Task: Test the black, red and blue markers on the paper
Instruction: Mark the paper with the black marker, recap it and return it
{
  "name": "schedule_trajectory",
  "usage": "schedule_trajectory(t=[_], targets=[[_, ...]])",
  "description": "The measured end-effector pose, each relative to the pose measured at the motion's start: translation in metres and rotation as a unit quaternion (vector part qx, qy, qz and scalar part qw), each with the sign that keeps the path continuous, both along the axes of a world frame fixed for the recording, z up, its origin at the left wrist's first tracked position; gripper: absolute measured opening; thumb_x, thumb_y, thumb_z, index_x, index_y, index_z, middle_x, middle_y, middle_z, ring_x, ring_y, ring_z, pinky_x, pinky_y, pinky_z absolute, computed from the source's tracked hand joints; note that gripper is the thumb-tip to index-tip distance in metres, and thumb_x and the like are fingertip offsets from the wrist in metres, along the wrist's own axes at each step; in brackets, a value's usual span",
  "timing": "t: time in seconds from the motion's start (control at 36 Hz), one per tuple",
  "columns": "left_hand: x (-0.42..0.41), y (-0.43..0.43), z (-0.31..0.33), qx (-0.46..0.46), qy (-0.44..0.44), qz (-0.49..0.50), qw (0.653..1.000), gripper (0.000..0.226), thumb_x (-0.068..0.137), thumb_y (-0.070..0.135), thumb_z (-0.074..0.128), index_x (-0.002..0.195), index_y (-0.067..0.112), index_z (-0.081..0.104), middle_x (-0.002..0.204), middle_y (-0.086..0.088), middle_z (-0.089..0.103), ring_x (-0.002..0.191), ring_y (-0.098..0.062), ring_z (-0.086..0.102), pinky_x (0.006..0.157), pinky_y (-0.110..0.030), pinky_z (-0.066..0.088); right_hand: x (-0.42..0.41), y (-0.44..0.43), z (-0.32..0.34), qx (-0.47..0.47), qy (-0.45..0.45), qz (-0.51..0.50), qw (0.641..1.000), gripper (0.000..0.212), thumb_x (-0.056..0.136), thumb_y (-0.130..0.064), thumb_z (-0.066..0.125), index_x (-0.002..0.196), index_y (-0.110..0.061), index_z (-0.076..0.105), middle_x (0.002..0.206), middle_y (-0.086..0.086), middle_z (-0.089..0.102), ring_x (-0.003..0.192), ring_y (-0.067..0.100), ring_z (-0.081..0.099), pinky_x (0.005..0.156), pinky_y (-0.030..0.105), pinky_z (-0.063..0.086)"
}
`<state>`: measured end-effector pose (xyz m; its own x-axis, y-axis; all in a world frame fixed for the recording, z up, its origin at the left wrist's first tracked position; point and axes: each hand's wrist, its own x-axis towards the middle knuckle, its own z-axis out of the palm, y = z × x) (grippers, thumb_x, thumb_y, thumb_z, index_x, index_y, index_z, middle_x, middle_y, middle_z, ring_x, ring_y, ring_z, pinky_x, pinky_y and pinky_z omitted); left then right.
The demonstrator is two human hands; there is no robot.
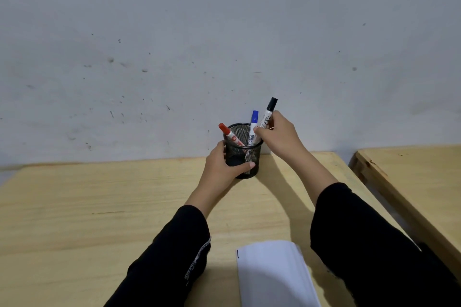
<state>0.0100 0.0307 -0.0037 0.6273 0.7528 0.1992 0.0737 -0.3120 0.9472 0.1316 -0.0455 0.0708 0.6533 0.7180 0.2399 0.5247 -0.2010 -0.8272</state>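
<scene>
A black mesh pen cup stands at the far edge of the wooden table, against the wall. My left hand is wrapped around its left side. The red marker leans left inside the cup, and the blue marker stands in it toward the right. My right hand grips the black marker by its white barrel, its black cap pointing up and its lower end still over the cup's rim. A white stack of paper lies near me, with a short dark mark at its top left corner.
A grey, speckled wall rises directly behind the cup. A second wooden table stands to the right, separated by a narrow gap. My black sleeves reach across the table on either side of the paper.
</scene>
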Motion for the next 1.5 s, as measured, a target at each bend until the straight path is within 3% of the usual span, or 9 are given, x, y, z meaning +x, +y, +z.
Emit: schedule_trajectory(t=[0.17, 0.33, 0.5, 0.58, 0.92, 1.0, 1.14, 1.25, 1.5], targets=[[0.000, 0.003, -0.003, -0.004, 0.003, -0.002, 1.000, 0.062, 0.065, 0.025, 0.084, 0.117, 0.023, 0.051, 0.107, 0.014, 0.062, 0.105, -0.008, 0.061, 0.092, -0.029, 0.051, 0.000, 0.002, -0.002, -0.013, 0.001, 0.006, 1.000, 0.015, 0.085, -0.011, 0.057, 0.094, -0.010, 0.046, 0.081, 0.000, 0.049, 0.077, 0.019, 0.047, 0.054, 0.019, 0.033], [0.001, 0.002, -0.005, -0.009, -0.003, -0.001, 1.000, 0.059, 0.066, 0.024, 0.083, 0.116, 0.023, 0.052, 0.106, 0.014, 0.063, 0.101, -0.001, 0.061, 0.089, -0.026, 0.051, 0.001, 0.001, 0.003, -0.055, 0.021, 0.025, 0.998, 0.035, 0.072, -0.005, 0.070, 0.104, -0.005, 0.055, 0.092, 0.006, 0.057, 0.081, 0.019, 0.053, 0.058, 0.020, 0.038], [0.001, 0.002, -0.005, -0.014, -0.010, -0.006, 1.000, 0.061, 0.067, 0.024, 0.083, 0.118, 0.021, 0.051, 0.110, 0.009, 0.064, 0.104, -0.006, 0.061, 0.089, -0.026, 0.051, 0.000, 0.001, 0.003, -0.050, 0.007, 0.032, 0.998, 0.011, 0.078, -0.011, 0.064, 0.075, -0.014, 0.053, 0.068, -0.003, 0.048, 0.066, 0.014, 0.045, 0.054, 0.023, 0.033], [0.001, 0.002, -0.006, -0.015, -0.011, -0.003, 1.000, 0.063, 0.066, 0.026, 0.083, 0.120, 0.021, 0.051, 0.115, 0.005, 0.064, 0.106, -0.009, 0.061, 0.091, -0.031, 0.052, 0.000, 0.000, 0.004, -0.051, -0.002, 0.029, 0.998, 0.025, 0.081, -0.017, 0.064, 0.063, -0.016, 0.046, 0.062, -0.004, 0.045, 0.059, 0.010, 0.040, 0.053, 0.023, 0.031], [0.001, 0.002, -0.006, -0.019, -0.015, -0.008, 1.000, 0.061, 0.067, 0.026, 0.083, 0.119, 0.024, 0.049, 0.112, 0.011, 0.061, 0.105, -0.006, 0.059, 0.089, -0.025, 0.050, 0.005, 0.004, -0.002, 0.018, 0.018, -0.008, 1.000, 0.021, 0.077, -0.010, 0.069, 0.092, -0.013, 0.055, 0.068, -0.007, 0.049, 0.062, 0.003, 0.046, 0.048, 0.001, 0.037], [0.001, 0.001, -0.007, -0.020, -0.016, -0.005, 1.000, 0.063, 0.067, 0.026, 0.083, 0.120, 0.023, 0.049, 0.113, 0.010, 0.060, 0.107, -0.008, 0.059, 0.091, -0.027, 0.050, 0.004, 0.007, -0.003, 0.042, 0.013, -0.027, 0.999, 0.017, 0.080, -0.016, 0.068, 0.091, -0.013, 0.056, 0.070, -0.007, 0.050, 0.065, 0.006, 0.047, 0.052, 0.006, 0.038], [0.001, 0.002, -0.009, -0.020, -0.018, -0.007, 1.000, 0.064, 0.066, 0.028, 0.083, 0.121, 0.021, 0.050, 0.117, 0.006, 0.062, 0.108, -0.010, 0.061, 0.094, -0.035, 0.052, -0.002, 0.017, -0.004, 0.029, -0.023, -0.043, 0.998, 0.024, 0.080, -0.020, 0.067, 0.099, -0.007, 0.058, 0.090, 0.004, 0.058, 0.083, 0.017, 0.053, 0.066, 0.023, 0.040], [0.002, 0.003, -0.009, -0.022, -0.020, -0.004, 1.000, 0.060, 0.066, 0.024, 0.083, 0.117, 0.022, 0.051, 0.116, 0.006, 0.064, 0.105, -0.008, 0.062, 0.093, -0.035, 0.053, -0.009, 0.021, -0.007, 0.067, -0.076, -0.078, 0.992, 0.034, 0.082, -0.017, 0.064, 0.112, -0.007, 0.053, 0.116, 0.010, 0.050, 0.103, 0.019, 0.047, 0.079, 0.021, 0.033], [0.001, 0.003, -0.006, -0.034, -0.013, -0.009, 0.999, 0.058, 0.067, 0.024, 0.083, 0.116, 0.025, 0.050, 0.108, 0.011, 0.062, 0.103, -0.008, 0.060, 0.089, -0.030, 0.052, -0.031, 0.019, -0.011, 0.078, -0.297, 0.043, 0.951, 0.033, 0.079, -0.007, 0.062, 0.111, -0.004, 0.057, 0.116, 0.010, 0.051, 0.109, 0.022, 0.044, 0.079, 0.022, 0.035]])
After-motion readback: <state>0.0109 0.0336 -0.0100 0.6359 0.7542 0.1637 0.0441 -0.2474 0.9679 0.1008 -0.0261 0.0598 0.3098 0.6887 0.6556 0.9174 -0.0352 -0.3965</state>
